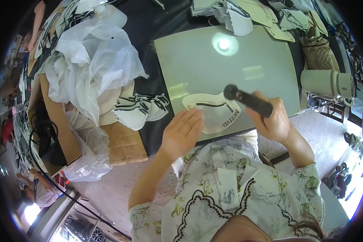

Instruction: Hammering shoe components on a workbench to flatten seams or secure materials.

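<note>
On the pale green board (230, 56) in front of me lies a curved cream template (224, 126) with lettering along its edge. A white cut piece with a dark strip (213, 105) sits within its outline. My left hand (183, 131) lies flat at the template's left edge, its fingers stretched out and close together. My right hand (272, 119) is closed around a black hammer (252, 103), whose rounded end hangs above the template's upper right part. The hammer's handle is mostly hidden by my fingers.
Stacked white pieces with dark strips (143, 109) lie left of the board, beside crumpled plastic (97, 56) and an open cardboard box (70, 137). More cut pieces (226, 14) rest along the far edge. A pale flask (326, 84) lies at the right.
</note>
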Demonstrator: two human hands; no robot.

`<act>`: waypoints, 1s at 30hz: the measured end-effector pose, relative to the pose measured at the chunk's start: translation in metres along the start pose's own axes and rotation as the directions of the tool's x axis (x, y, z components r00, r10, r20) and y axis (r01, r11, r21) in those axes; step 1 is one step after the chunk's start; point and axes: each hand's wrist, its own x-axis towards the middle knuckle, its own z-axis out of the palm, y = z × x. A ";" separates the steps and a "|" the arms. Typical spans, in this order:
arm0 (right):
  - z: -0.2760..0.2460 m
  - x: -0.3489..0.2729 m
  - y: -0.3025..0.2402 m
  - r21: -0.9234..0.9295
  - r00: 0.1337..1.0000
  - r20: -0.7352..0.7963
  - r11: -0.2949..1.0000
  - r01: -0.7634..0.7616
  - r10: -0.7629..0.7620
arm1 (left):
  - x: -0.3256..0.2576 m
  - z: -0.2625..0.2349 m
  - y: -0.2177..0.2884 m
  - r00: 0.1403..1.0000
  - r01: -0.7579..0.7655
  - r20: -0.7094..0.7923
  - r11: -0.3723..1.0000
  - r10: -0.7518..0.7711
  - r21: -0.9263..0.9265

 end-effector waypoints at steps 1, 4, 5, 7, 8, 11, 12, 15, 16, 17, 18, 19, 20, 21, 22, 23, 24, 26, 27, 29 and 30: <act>0.000 -0.006 0.005 -0.007 1.000 -0.011 1.000 -0.012 0.012 | 0.005 0.000 0.000 1.000 -0.015 0.000 1.000 0.015 -0.009; 0.006 -0.009 0.014 -0.306 0.938 0.318 0.951 -0.035 0.136 | 0.010 0.000 -0.005 0.999 0.000 0.034 0.999 0.001 -0.041; 0.005 -0.006 0.011 -0.304 0.938 0.320 0.952 -0.029 0.131 | 0.007 0.000 -0.009 0.999 0.007 0.048 0.998 -0.004 -0.068; 0.002 -0.004 0.003 -0.170 0.974 0.198 0.982 -0.080 0.114 | 0.009 -0.001 -0.011 0.998 0.010 0.060 0.996 -0.004 -0.089; 0.005 -0.006 0.004 -0.169 0.975 0.192 0.983 -0.078 0.110 | 0.014 -0.004 -0.011 0.996 0.024 0.087 0.992 -0.014 -0.123; 0.020 -0.004 0.014 -0.234 0.938 0.343 0.972 0.028 0.056 | 0.029 -0.008 -0.021 0.995 0.052 0.088 0.988 -0.040 -0.144; 0.020 -0.001 0.017 -0.084 0.967 0.256 0.996 0.001 0.021 | 0.031 -0.010 -0.024 0.996 0.064 0.063 0.989 -0.056 -0.136; 0.023 0.012 0.031 0.380 0.954 0.250 0.889 -0.254 0.165 | 0.036 -0.003 -0.021 0.962 0.225 -0.148 0.974 -0.228 -0.040; 0.024 0.015 0.034 0.617 0.880 0.380 0.631 -0.471 0.286 | 0.037 0.002 -0.015 0.964 0.219 -0.145 0.975 -0.223 -0.042; 0.024 0.018 0.030 0.622 0.883 0.374 0.630 -0.465 0.283 | 0.038 0.004 -0.004 0.946 0.297 -0.155 0.953 -0.285 0.054; 0.025 0.022 0.025 0.628 0.847 0.395 0.568 -0.531 0.355 | 0.039 0.008 0.005 0.923 0.369 -0.172 0.918 -0.343 0.148; 0.028 0.026 0.021 0.632 0.804 0.424 0.500 -0.592 0.416 | 0.038 0.014 0.013 0.924 0.368 -0.172 0.917 -0.341 0.156; 0.030 0.026 0.020 0.636 0.806 0.425 0.498 -0.589 0.411 | 0.035 0.022 0.022 0.917 0.390 -0.181 0.895 -0.356 0.217; 0.032 0.027 0.019 0.635 0.813 0.411 0.510 -0.580 0.413 | 0.035 0.027 0.027 0.909 0.411 -0.192 0.869 -0.369 0.275; 0.034 0.026 0.019 0.630 0.818 0.399 0.524 -0.573 0.415 | 0.039 0.027 0.029 0.888 0.446 -0.221 0.873 -0.403 0.197; 0.035 0.025 0.019 0.630 0.818 0.402 0.525 -0.573 0.410 | 0.039 0.029 0.029 0.886 0.449 -0.222 0.871 -0.406 0.201; 0.036 0.024 0.019 0.647 0.820 0.391 0.509 -0.568 0.418 | 0.039 0.031 0.028 0.848 0.498 -0.253 0.864 -0.466 0.075; 0.040 0.024 0.019 0.665 0.829 0.390 0.500 -0.555 0.401 | 0.038 0.033 0.021 0.774 0.551 -0.294 0.826 -0.560 -0.120; 0.042 0.023 0.020 0.643 0.825 0.378 0.522 -0.560 0.419 | 0.039 0.033 0.018 0.766 0.562 -0.305 0.820 -0.566 -0.109; 0.046 0.022 0.018 0.620 0.825 0.381 0.546 -0.563 0.417 | 0.041 0.031 0.019 0.794 0.517 -0.224 0.822 -0.565 -0.241; 0.047 0.024 0.015 0.625 0.828 0.358 0.548 -0.555 0.431 | 0.042 0.028 0.023 0.790 0.556 -0.215 0.818 -0.575 -0.146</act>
